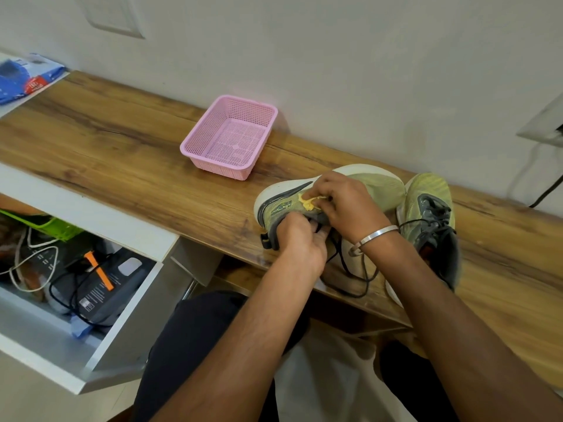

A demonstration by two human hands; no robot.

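Two shoes sit on the worktop [106,132], both toward its right end. The shoe [278,208] in hand lies on its side with its white sole facing left. Its heel is at the front edge and its toe points to the wall. The second shoe [432,193] stands just to its right, the toes close together, its heel reaching over the front edge.

Both hands are on the first shoe. The left hand [301,240] comes up from the front edge, fingers curled in, gripping the dark collar and lace area. The right hand [347,205] lies over the top of the shoe, fingers bent and pinching at the eyelet row, where one small yellow piece [307,204] shows. Exactly what the fingertips hold cannot be told. One metal bangle [373,234] circles the right wrist. One black lace [344,271] hangs loose in loops below the hands, across the front edge.

One pink basket [219,169] stands at the back edge near the wall, well apart from the shoes, to their left. At the far left corner lies one blue packet [24,77].

Below the worktop's left part one white drawer [128,318] stands open, holding several cables, one dark box and one orange strip. On the wall at the right are one socket plate [545,126] and one cable [548,190].
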